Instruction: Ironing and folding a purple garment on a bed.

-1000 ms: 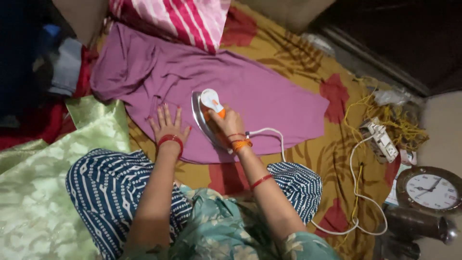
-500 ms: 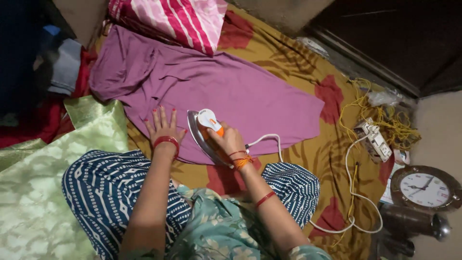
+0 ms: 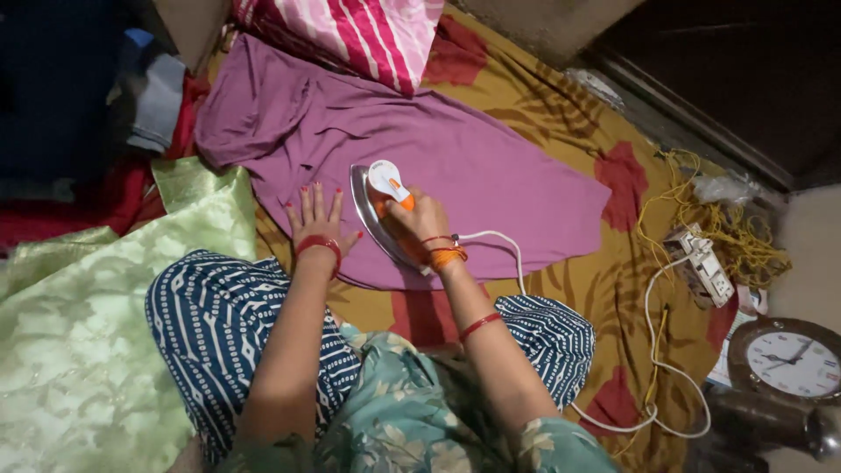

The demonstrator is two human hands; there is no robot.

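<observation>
One iron [image 3: 378,206] sits on one purple cloth [image 3: 491,175], near the cloth's bottom edge. The right hand [image 3: 420,219] holds the iron's orange handle, with its fingers [image 3: 405,210] wrapped tight around it. The left hand [image 3: 314,219] lies flat on the purple cloth just beside the iron, fingers spread wide. The cloth is laid out on a yellow and red sheet [image 3: 613,280]. One white cord [image 3: 648,350] runs from the iron across the sheet to one power strip [image 3: 701,267]. A pile of yellow string [image 3: 745,236] is next to the strip. One round clock [image 3: 793,361] lies at the right. A shiny green cloth [image 3: 96,324] lies at the left. A pink striped pillow [image 3: 350,31] touches the top of the purple cloth.
</observation>
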